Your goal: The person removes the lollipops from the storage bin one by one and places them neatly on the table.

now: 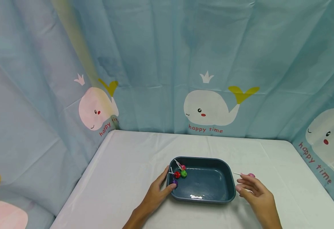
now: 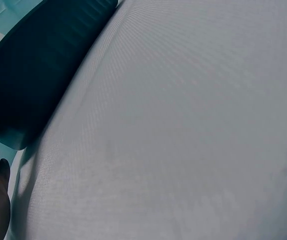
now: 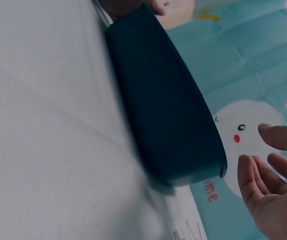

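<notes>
A dark blue-green plastic tray (image 1: 201, 201) sits on the white table. My left hand (image 1: 156, 191) grips its left wall, thumb over the rim and the other fingers along the outside. Inside, at the left end, lie several wrapped lollipops: a pink one (image 1: 183, 166), a green lollipop (image 1: 183, 174), a red lollipop (image 1: 177, 175) and a purple lollipop (image 1: 174, 182) beside my thumb. Just off the tray's right end, my right hand (image 1: 256, 192) has loosely bent fingers and a gap to the thumb, nothing held. Behind it shows a pink lollipop (image 1: 251, 175), partly hidden.
White cloth covers the table (image 1: 121, 165). A blue curtain (image 1: 155, 63) with printed whales hangs behind it and along both sides. In the right wrist view, thin white sticks (image 3: 191, 230) show on the table at the bottom edge.
</notes>
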`<state>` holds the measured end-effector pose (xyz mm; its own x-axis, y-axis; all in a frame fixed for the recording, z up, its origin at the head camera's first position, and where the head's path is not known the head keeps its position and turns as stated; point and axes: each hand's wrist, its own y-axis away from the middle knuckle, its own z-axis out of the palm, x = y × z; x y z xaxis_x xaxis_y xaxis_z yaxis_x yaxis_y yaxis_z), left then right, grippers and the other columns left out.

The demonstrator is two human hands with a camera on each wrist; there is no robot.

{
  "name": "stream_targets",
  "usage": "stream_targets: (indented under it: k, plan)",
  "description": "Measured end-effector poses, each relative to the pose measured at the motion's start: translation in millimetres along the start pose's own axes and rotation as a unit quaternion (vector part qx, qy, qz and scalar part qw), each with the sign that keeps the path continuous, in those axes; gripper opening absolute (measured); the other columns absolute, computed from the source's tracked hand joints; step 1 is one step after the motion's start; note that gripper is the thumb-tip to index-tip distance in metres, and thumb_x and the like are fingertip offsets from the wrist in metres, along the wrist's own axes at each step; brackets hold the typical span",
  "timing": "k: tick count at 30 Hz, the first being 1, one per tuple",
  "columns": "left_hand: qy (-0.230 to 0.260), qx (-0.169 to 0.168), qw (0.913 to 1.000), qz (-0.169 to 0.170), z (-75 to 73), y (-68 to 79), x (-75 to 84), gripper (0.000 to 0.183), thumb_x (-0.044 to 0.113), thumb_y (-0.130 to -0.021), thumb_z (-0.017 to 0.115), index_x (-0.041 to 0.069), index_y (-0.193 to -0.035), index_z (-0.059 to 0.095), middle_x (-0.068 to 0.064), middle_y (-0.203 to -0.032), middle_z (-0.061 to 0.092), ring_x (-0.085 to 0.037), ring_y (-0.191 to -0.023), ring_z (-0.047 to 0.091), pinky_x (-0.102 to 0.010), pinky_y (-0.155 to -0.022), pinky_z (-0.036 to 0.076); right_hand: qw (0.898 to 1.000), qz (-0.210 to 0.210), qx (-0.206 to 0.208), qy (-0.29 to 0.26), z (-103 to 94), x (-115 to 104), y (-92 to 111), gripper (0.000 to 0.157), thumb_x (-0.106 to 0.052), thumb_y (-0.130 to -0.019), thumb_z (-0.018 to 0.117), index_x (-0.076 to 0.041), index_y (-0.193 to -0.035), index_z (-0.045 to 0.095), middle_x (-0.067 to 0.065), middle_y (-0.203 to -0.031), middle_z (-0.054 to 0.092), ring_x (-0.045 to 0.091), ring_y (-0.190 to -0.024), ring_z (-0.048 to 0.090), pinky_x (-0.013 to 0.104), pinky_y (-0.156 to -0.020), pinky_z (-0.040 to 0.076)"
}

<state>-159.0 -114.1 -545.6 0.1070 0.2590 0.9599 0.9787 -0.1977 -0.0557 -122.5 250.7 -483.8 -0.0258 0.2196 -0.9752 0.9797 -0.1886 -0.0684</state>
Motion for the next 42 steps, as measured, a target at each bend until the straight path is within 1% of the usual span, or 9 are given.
stream_targets:
  k: [3,8,10,17,26,29,34,39,42]
  plan:
    - [0.0,0.0,1.0,-0.001,-0.1,0.3,0.4,0.08,0.035,-0.104,0.071,0.02,-0.17,0.029,0.004,-0.174,0.029,-0.023,-0.162,0.023,-0.055,-0.129,0.021,1.0,0.004,-0.014,0.012,5.3,-2,0,0.051,-0.014,-0.098,0.079,-0.002,-0.144,0.06,-0.002,-0.119,0.077,0.005,-0.103,0.071,0.019,-0.081,0.061]
    - [0.001,0.001,1.0,-0.003,-0.1,0.4,0.8,0.08,0.034,-0.103,0.071,0.021,-0.169,0.029,0.005,-0.173,0.029,-0.021,-0.162,0.024,-0.054,-0.129,0.02,0.999,-0.003,-0.035,0.02,15.8,-7,1,0.051,-0.017,-0.099,0.078,-0.002,-0.144,0.06,0.001,-0.123,0.076,0.003,-0.106,0.07,0.015,-0.087,0.058]
    - [0.001,0.002,1.0,-0.003,0.0,0.5,0.6,0.079,0.034,-0.103,0.071,0.021,-0.169,0.029,0.006,-0.173,0.03,-0.021,-0.162,0.024,-0.055,-0.129,0.021,0.999,-0.005,-0.037,0.023,20.9,-9,0,0.051,-0.02,-0.099,0.079,-0.002,-0.143,0.06,0.002,-0.123,0.075,0.003,-0.106,0.07,0.014,-0.087,0.058]
    - [-0.002,0.002,1.0,-0.003,0.3,-0.2,-0.4,0.08,0.036,-0.103,0.071,0.022,-0.169,0.029,0.006,-0.173,0.03,-0.02,-0.162,0.024,-0.053,-0.129,0.021,0.998,0.012,-0.037,0.041,38.5,-14,-2,0.055,-0.033,-0.098,0.079,-0.007,-0.142,0.062,0.016,-0.132,0.07,0.004,-0.106,0.07,0.011,-0.09,0.055]
    - [-0.007,0.002,1.0,-0.003,0.2,-0.7,-0.9,0.08,0.036,-0.103,0.071,0.022,-0.169,0.029,0.006,-0.173,0.03,-0.019,-0.161,0.024,-0.049,-0.129,0.021,0.997,0.014,-0.058,0.041,55.7,-17,-6,0.057,-0.039,-0.095,0.081,-0.011,-0.141,0.063,0.014,-0.135,0.07,0.006,-0.109,0.07,0.014,-0.091,0.057]
    - [-0.006,0.004,1.0,-0.001,0.2,-0.7,-0.9,0.079,0.035,-0.103,0.071,0.021,-0.169,0.03,0.005,-0.173,0.03,-0.02,-0.161,0.025,-0.05,-0.129,0.022,0.997,0.017,-0.063,0.04,60.3,-18,-8,0.056,-0.04,-0.094,0.081,-0.013,-0.14,0.064,0.013,-0.134,0.07,0.006,-0.11,0.07,0.015,-0.091,0.057]
    - [-0.004,0.007,1.0,0.0,-0.1,-0.6,0.0,0.079,0.034,-0.103,0.072,0.021,-0.169,0.03,0.005,-0.173,0.031,-0.02,-0.161,0.025,-0.054,-0.129,0.021,0.997,0.009,-0.068,0.032,67.9,-20,-10,0.053,-0.036,-0.093,0.083,-0.013,-0.138,0.066,0.012,-0.132,0.071,0.007,-0.109,0.07,0.017,-0.09,0.058]
    - [-0.003,0.006,1.0,0.0,0.4,-0.6,-0.4,0.079,0.034,-0.104,0.071,0.019,-0.169,0.03,0.004,-0.173,0.031,-0.021,-0.161,0.025,-0.055,-0.129,0.021,0.996,-0.004,-0.079,0.029,76.1,-20,-10,0.048,-0.03,-0.093,0.084,-0.013,-0.135,0.067,0.014,-0.129,0.072,0.009,-0.108,0.071,0.02,-0.089,0.059]
    - [-0.001,0.005,1.0,-0.002,0.4,-0.3,-0.4,0.079,0.033,-0.104,0.071,0.019,-0.169,0.029,0.004,-0.173,0.03,-0.022,-0.161,0.025,-0.055,-0.129,0.021,0.996,0.0,-0.084,0.04,82.1,-21,-11,0.048,-0.032,-0.092,0.084,-0.015,-0.135,0.068,0.011,-0.128,0.073,0.011,-0.108,0.071,0.02,-0.089,0.059]
